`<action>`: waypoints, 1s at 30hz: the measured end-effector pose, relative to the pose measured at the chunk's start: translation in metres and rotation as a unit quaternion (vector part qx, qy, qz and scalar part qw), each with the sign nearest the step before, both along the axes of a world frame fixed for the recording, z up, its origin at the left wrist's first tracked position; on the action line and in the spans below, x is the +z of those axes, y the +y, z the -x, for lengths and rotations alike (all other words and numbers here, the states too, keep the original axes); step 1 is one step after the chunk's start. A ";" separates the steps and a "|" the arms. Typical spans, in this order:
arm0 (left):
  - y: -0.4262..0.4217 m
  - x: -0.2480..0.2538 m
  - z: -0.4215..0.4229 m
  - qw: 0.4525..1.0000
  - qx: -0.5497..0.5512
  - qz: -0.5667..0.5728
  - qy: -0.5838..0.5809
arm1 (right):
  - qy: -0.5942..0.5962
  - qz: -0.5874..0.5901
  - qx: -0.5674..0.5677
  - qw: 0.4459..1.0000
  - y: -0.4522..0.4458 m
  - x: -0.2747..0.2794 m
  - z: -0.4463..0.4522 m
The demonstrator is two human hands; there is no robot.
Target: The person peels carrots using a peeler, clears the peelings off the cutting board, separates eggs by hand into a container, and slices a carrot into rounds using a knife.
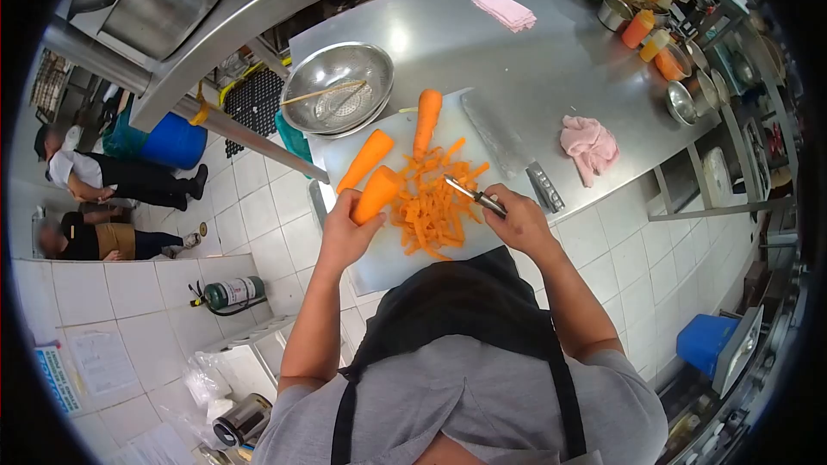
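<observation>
A perforated metal colander [372, 65] stands on the steel table [517, 60], just beyond the board's far left corner, with another metal rim showing beneath it. A thin stick [320, 93] lies across its inside, one end resting over the left rim. At the table's right end are a small metal bowl [680, 107], an orange bottle [638, 28], a yellow bottle [655, 46] and more containers, most of whose contents are too small to tell.

The held carrot [376, 195] is over the left part of the white board [370, 263], in the person's left hand [345, 237]. The fingers are curled round its near end, the thumb along its right side. Its long axis slants away and to the right, the broad, rounded end pointing away from the person. The right hand [522, 220] is closed round the handle of a peeler [465, 189], whose head points away and leftward above the peelings [431, 217], apart from the carrot.

A second carrot [366, 158] lies on the board nearly parallel to the first, its thick end away. A third carrot [427, 120] points almost straight away, thick end farthest. A cleaver [495, 133] slants along the board's right edge, handle toward the person.
</observation>
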State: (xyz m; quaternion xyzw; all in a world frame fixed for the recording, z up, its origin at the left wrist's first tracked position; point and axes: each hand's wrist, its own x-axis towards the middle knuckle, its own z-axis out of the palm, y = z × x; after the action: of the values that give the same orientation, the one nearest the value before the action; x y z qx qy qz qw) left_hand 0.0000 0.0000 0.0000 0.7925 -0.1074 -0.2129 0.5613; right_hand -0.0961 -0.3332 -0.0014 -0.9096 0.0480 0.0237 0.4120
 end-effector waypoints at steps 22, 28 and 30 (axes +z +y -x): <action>-0.068 0.017 0.009 0.908 -0.409 0.057 -0.069 | 0.095 -0.075 0.256 0.959 0.004 0.058 0.009; -0.061 -0.006 0.015 0.889 -0.342 0.230 0.198 | 0.083 -0.141 0.281 0.946 0.003 0.055 0.012; -0.057 -0.007 0.016 0.892 -0.309 0.222 0.243 | 0.077 -0.157 0.282 0.943 0.004 0.054 0.012</action>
State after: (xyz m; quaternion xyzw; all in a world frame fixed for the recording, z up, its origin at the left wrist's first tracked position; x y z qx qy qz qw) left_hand -0.0158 -0.0574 -0.0074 0.4978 -0.2512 -0.5321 0.6372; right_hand -0.1076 -0.3297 0.0529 -0.8051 -0.1837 0.2159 0.5210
